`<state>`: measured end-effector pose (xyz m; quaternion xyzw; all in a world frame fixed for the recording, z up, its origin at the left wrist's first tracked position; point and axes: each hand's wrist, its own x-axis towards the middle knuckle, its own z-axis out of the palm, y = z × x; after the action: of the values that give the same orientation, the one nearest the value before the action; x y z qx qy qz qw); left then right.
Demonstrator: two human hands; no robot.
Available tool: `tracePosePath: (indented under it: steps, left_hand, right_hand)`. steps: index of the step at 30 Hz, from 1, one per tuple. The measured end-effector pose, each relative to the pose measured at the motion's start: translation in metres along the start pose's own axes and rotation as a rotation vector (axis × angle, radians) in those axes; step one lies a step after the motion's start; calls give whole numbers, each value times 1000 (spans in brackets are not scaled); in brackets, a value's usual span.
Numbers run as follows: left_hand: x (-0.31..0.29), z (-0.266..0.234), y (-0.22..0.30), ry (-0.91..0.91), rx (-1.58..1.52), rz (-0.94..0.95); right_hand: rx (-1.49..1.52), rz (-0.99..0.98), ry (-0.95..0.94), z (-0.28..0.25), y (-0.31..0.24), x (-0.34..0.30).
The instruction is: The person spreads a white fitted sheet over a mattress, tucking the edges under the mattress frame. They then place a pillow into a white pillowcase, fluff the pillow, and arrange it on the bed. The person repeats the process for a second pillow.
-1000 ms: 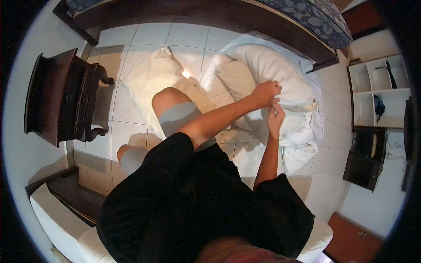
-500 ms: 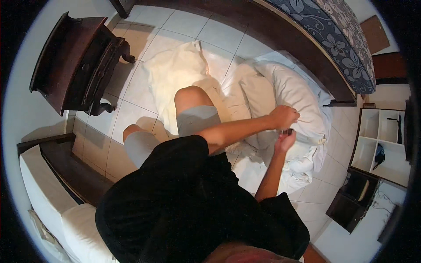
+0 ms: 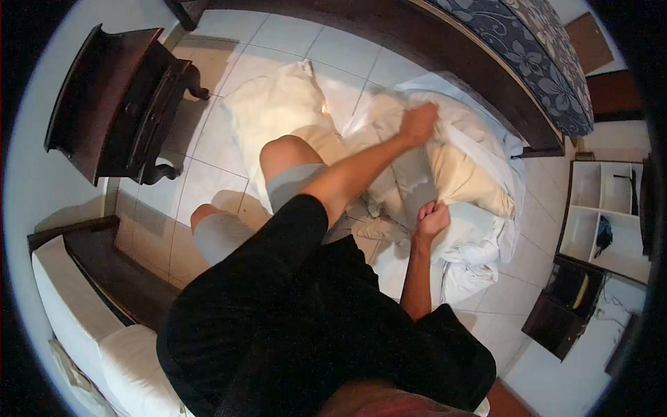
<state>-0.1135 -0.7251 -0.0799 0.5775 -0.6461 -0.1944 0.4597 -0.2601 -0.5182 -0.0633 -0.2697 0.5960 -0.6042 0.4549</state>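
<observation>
On the tiled floor in front of me lies a heap of white and cream bedding. Within it a cream pillow (image 3: 467,177) shows through an opened white cover (image 3: 479,142). My right hand (image 3: 432,219) is closed on the gathered near corner of the pillow. Farther off, my left hand (image 3: 419,124) is curled at the edge of the white cover, somewhat smeared by motion. Its fingertips are hard to make out. A second cream pillow (image 3: 274,104) rests flat on the floor to the left, beyond my knee.
A dark wooden bed frame (image 3: 333,17) with a blue floral mattress (image 3: 517,59) runs along the far side. At left stands a dark carved cabinet (image 3: 114,104) on curved legs. White shelving (image 3: 580,201) is at right. Another bed corner (image 3: 69,271) sits at near left.
My left hand has moved up and left, away from my right hand. The white cover has spread open, exposing the cream pillow. My right hand has shifted slightly left.
</observation>
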Motion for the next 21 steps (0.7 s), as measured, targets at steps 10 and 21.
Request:
tracePosePath:
  steps: [10,21]
  left_hand:
    - [-27,7,81,-281,-122,377]
    - [-19,84,131,-721,214,588]
  right_hand:
    - [198,217,449,-30,-28,12]
    - [-344,-30,-27,-11,13,-10]
